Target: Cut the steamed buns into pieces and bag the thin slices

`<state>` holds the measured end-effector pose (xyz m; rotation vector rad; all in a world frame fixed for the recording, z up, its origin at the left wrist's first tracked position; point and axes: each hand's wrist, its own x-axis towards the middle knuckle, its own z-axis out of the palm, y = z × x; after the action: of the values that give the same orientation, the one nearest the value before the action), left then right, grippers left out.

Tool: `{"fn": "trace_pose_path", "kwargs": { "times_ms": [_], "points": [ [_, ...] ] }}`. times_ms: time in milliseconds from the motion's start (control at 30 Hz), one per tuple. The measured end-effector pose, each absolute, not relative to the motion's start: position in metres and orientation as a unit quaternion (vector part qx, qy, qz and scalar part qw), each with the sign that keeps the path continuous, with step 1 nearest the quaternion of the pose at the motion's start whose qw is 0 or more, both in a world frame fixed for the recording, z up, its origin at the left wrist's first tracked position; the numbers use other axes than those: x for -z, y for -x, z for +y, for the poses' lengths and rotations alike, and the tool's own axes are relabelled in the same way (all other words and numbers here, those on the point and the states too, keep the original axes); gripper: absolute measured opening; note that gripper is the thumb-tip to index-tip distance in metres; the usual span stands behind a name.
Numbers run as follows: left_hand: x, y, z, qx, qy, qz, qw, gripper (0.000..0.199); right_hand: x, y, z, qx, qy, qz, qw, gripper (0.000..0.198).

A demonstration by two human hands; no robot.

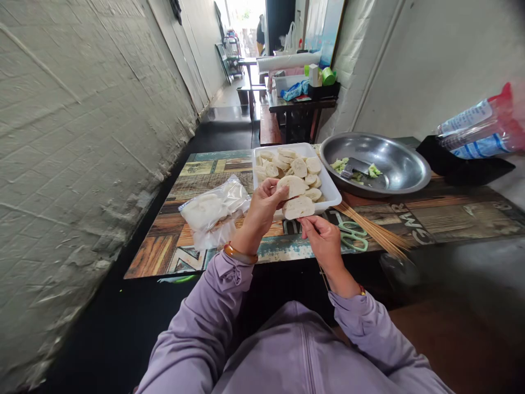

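Note:
My left hand (264, 205) pinches a pale, oval, bread-like slice (292, 187) over the front of a white plastic tray (333, 198). Just below it is a second pale slice (298, 208), whose lower edge meets the fingertips of my right hand (324, 241). Those fingers are closed around a thin wooden skewer (324, 277), its tail showing under the palm. Whether the skewer's tip runs into the slices is hidden. Many similar slices (299, 167) fill the tray. Green-handled scissors (353, 236) lie right of my right hand, near a bundle of skewers (375, 229).
A clear plastic bag (213, 210) with pale contents lies left of the tray. To the right stands a steel bowl (404, 169) holding chopped greens and a broad metal blade. Packaged goods (471, 128) in a black holder are far right. Another table (303, 104) stands beyond.

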<state>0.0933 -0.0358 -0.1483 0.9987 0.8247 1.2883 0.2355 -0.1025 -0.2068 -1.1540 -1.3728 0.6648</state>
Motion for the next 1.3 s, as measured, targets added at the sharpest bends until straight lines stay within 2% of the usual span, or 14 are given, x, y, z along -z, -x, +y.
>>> {"fn": "trace_pose_path", "kwargs": {
  "times_ms": [133,333,467,600,800,1000,1300],
  "points": [
    [0.146,-0.093,-0.044,-0.552,-0.414,0.322,0.648,0.053,0.211,-0.240,-0.113,-0.283,0.491,-0.595,0.569,0.025],
    [0.152,-0.094,-0.059,-0.560,-0.376,0.321,0.665,0.051,0.212,-0.242,-0.127,-0.287,0.494,-0.611,0.548,0.027],
    [0.153,-0.096,-0.074,-0.557,-0.393,0.327,0.654,0.046,0.211,-0.243,-0.136,-0.282,0.500,-0.621,0.534,0.031],
    [0.151,-0.095,-0.086,-0.580,-0.387,0.339,0.632,0.045,0.218,-0.250,-0.152,-0.294,0.503,-0.619,0.527,0.024],
    [0.152,-0.095,-0.096,-0.591,-0.373,0.337,0.631,0.051,0.229,-0.257,-0.174,-0.281,0.508,-0.626,0.521,0.021],
    [0.151,-0.099,-0.111,-0.602,-0.375,0.340,0.618,0.041,0.224,-0.255,-0.180,-0.232,0.502,-0.641,0.532,0.019],
    [0.151,-0.098,-0.121,-0.601,-0.402,0.346,0.598,0.038,0.218,-0.255,-0.185,-0.185,0.491,-0.670,0.526,0.018]
  ]
}}
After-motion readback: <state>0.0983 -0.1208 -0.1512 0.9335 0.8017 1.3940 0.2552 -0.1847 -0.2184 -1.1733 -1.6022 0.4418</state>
